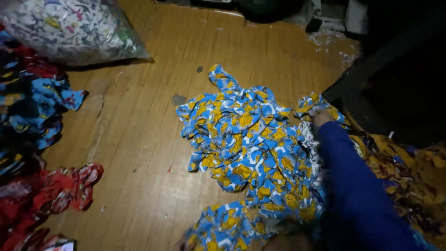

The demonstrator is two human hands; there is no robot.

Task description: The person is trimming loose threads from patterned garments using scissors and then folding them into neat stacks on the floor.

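Your right hand (321, 117) reaches to the far right edge of the blue and yellow cloth (246, 139), which lies spread on the wood floor (139, 139). It is too blurry to tell if your fingers pinch it. Your left hand does not show. Red cloth (69, 183) lies near left.

1. A wooden plank floor (139, 139) carries everything; it is worn, with small specks and a grey scrap.
2. A crumpled blue-and-yellow printed cloth (246, 139) lies directly on it, its far right edge under the right hand (321, 117).
3. Well left of that grip lie red printed pieces (55, 190) and a dark blue-and-red heap (28, 102).
4. Far up-left of the grip sits a clear bag of pale scraps (69, 28).
5. Just right of the grip lies yellow-brown cloth (409, 176).
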